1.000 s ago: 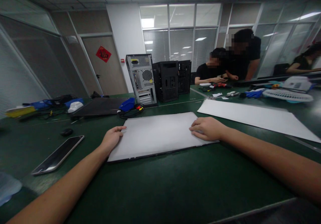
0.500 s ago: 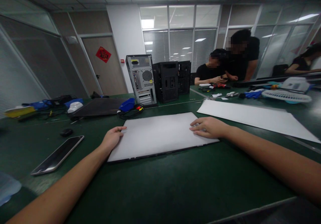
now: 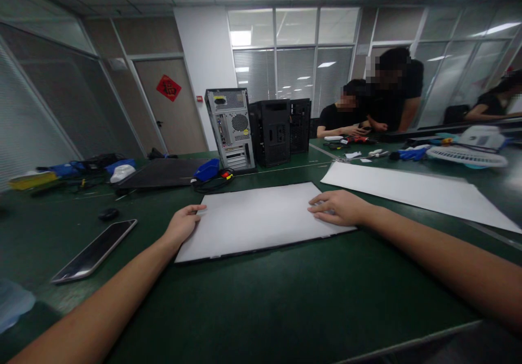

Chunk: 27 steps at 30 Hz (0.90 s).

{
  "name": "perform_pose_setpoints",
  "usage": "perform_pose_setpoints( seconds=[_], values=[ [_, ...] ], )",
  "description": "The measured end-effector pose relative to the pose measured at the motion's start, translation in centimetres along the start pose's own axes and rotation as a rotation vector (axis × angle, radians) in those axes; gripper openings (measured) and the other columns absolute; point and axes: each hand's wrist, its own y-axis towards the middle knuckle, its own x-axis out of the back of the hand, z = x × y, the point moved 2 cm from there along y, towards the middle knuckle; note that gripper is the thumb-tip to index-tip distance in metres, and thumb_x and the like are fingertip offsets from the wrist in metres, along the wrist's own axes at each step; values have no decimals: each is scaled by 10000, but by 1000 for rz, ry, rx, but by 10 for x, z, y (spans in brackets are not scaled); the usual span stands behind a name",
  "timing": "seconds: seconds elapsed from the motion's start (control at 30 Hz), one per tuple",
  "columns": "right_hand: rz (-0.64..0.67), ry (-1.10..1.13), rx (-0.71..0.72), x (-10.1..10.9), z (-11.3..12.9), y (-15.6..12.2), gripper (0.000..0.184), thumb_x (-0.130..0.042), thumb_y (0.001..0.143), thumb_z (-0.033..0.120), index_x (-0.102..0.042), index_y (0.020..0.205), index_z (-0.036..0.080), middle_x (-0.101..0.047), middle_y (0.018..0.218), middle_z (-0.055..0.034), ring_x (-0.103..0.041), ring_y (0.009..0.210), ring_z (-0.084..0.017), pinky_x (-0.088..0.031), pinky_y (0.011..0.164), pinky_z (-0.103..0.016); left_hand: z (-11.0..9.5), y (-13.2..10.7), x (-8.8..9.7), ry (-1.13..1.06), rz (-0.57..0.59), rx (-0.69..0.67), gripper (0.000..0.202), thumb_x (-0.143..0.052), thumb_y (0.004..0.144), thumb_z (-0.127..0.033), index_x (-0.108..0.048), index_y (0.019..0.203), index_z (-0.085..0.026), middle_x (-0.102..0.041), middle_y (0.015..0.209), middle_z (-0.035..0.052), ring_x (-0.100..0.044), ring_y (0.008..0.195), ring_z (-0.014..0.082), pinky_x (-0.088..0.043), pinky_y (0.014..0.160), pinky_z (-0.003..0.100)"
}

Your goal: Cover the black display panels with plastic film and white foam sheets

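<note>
A flat white panel with a dark lower rim [image 3: 256,218] lies on the green table [image 3: 261,304] in front of me. My left hand [image 3: 182,224] rests at the panel's left edge, thumb on top and the other fingers curled against the side. My right hand [image 3: 337,207] lies palm down on the panel's right end, fingers stretched toward the middle. Neither hand lifts the panel.
A phone [image 3: 94,251] lies at the left. A second white sheet [image 3: 411,189] lies at the right. Behind the panel are a dark flat panel [image 3: 163,173], a blue object [image 3: 207,169] and three computer towers [image 3: 261,129]. People work at the far right among tools.
</note>
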Motion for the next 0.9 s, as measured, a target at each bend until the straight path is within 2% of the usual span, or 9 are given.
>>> perform_pose_setpoints(
  seconds=[0.3, 0.4, 0.47, 0.57, 0.67, 0.73, 0.8, 0.9],
  values=[
    [14, 9, -4, 0, 2, 1, 372, -477, 949, 432, -679, 1224, 282, -649, 1242, -35, -631, 1063, -198, -477, 947, -348, -5, -5, 0, 33, -29, -57, 362, -637, 684, -116, -745, 1025, -172, -676, 689, -5, -524, 493, 118, -392, 491, 226],
    [-46, 23, -55, 0, -12, -1, 386, -487, 938, 439, -681, 1213, 249, -661, 1218, -49, -619, 1081, -205, -470, 958, -354, -6, -6, 0, 26, -27, -41, 362, -637, 685, -107, -743, 1025, -170, -656, 649, -15, -517, 481, 118, -393, 490, 226],
    [-112, -28, -163, -1, -34, -8, 414, -485, 930, 448, -670, 1228, 229, -663, 1211, -70, -606, 1099, -232, -457, 980, -393, -8, -8, 0, 14, -27, -27, 364, -627, 690, -91, -740, 1028, -169, -650, 645, -17, -516, 479, 117, -390, 485, 221],
    [-129, -203, -439, -7, -81, -29, 535, -471, 910, 494, -590, 1338, 195, -591, 1313, -136, -545, 1184, -313, -425, 1002, -484, -12, -11, -1, -18, -17, -7, 378, -594, 703, -56, -731, 1039, -160, -667, 682, -4, -527, 489, 113, -392, 480, 215],
    [-5, -306, -755, -18, -124, -57, 702, -461, 878, 595, -498, 1420, 150, -441, 1445, -214, -426, 1300, -395, -381, 1021, -537, -13, -13, -1, -29, -16, 28, 404, -574, 704, -43, -723, 1062, -157, -677, 683, 2, -529, 473, 116, -383, 457, 220],
    [107, -275, -901, -25, -142, -72, 738, -383, 890, 653, -502, 1413, 145, -445, 1429, -240, -437, 1286, -407, -388, 998, -545, -13, -13, -1, -32, -16, 35, 412, -580, 699, -49, -722, 1069, -160, -675, 666, 1, -529, 463, 121, -377, 447, 223],
    [178, -230, -955, -28, -150, -79, 724, -304, 914, 661, -528, 1386, 159, -530, 1339, -236, -524, 1196, -379, -422, 949, -525, -11, -11, -1, -35, -9, 27, 415, -587, 696, -57, -723, 1075, -161, -664, 641, -6, -520, 453, 120, -373, 445, 223],
    [203, -227, -941, -27, -148, -77, 653, -319, 924, 626, -574, 1332, 184, -613, 1219, -203, -589, 1088, -340, -449, 894, -487, -9, -9, -1, -13, -10, 14, 414, -593, 695, -70, -729, 1074, -164, -642, 601, -20, -497, 433, 118, -368, 445, 225]
  ],
)
